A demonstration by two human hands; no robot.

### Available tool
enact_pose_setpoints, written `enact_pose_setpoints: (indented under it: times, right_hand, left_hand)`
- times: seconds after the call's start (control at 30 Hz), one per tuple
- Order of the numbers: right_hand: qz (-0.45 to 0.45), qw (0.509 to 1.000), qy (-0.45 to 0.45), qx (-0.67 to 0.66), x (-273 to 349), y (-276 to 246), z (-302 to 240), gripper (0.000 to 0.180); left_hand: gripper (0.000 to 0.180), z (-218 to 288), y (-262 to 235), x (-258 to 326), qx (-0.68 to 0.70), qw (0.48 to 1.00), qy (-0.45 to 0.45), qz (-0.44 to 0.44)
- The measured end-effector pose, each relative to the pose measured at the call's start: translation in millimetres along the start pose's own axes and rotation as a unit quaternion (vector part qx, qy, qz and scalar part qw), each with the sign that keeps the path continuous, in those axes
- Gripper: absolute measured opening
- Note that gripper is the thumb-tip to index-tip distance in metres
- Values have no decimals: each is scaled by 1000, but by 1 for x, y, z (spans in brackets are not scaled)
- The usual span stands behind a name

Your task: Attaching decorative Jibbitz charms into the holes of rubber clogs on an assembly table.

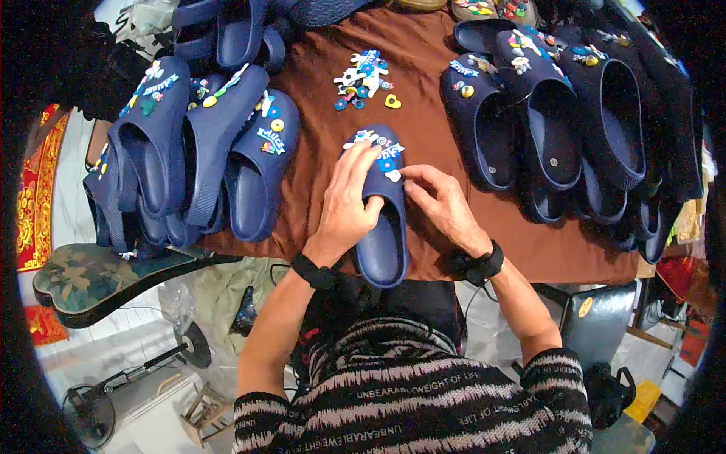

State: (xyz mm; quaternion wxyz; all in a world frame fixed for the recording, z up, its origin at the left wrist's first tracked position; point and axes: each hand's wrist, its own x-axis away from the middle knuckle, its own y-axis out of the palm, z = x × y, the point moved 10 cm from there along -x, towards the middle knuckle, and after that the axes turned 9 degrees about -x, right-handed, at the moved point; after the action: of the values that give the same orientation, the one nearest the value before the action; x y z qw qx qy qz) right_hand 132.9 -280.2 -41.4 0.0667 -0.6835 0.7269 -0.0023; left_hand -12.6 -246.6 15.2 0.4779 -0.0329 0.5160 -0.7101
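Note:
A navy blue clog lies on the brown cloth in front of me, its toe carrying several small coloured charms. My left hand wraps over the clog's left side and grips it. My right hand rests at the clog's right edge, fingertips pinching a small white charm against the toe. Both wrists wear black bands.
A pile of loose charms lies farther back on the cloth. Decorated blue clogs are stacked at the left, and darker navy clogs at the right. A floor fan and a stool stand below the table's edge.

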Motion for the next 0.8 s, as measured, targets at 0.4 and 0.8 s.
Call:
enact_pose_setpoints:
  times: [0.4,0.8]
  right_hand:
    - [52,985,2,165,-85,-27,-7,24]
    - [-44,900,-60,429,-177,-2,30,33]
  left_hand:
    - [50,-42,-8,87,133,980,-137,61]
    - [47,-48,-5,94,160,971,-145,103]
